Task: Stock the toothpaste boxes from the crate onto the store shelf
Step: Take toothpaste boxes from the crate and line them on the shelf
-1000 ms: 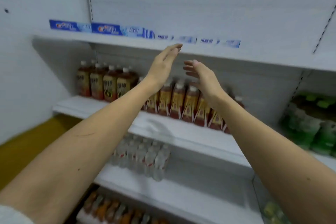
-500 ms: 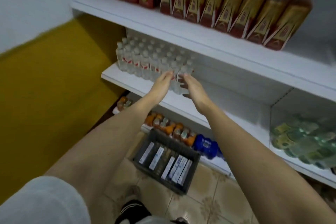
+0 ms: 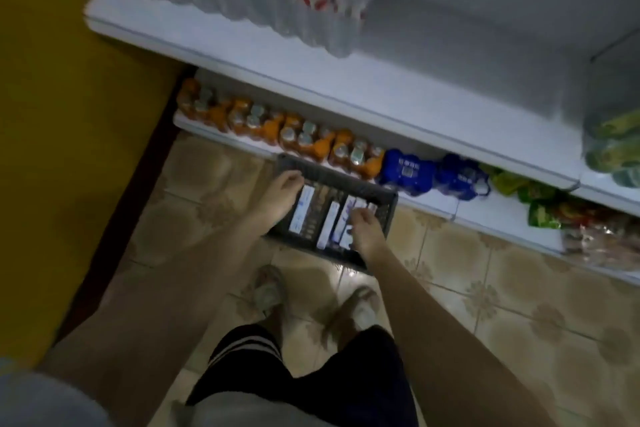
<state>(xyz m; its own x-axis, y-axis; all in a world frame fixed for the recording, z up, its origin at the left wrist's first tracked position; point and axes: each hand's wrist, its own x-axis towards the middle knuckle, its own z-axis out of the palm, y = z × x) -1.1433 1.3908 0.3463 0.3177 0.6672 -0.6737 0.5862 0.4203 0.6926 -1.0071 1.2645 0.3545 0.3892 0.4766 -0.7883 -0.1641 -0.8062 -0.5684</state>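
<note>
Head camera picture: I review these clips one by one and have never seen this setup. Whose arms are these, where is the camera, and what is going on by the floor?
There is no machine here. A person wears the camera on the head, so you look down along their own bare arms to their feet on the tiled floor. A dark crate stands on the floor against the lowest shelf and holds several toothpaste boxes side by side. The left hand reaches in at the crate's left end, beside one box. The right hand is over the boxes on the right, fingers bent down onto them. The picture is blurred, so I cannot tell whether either hand has gripped a box yet.
</note>
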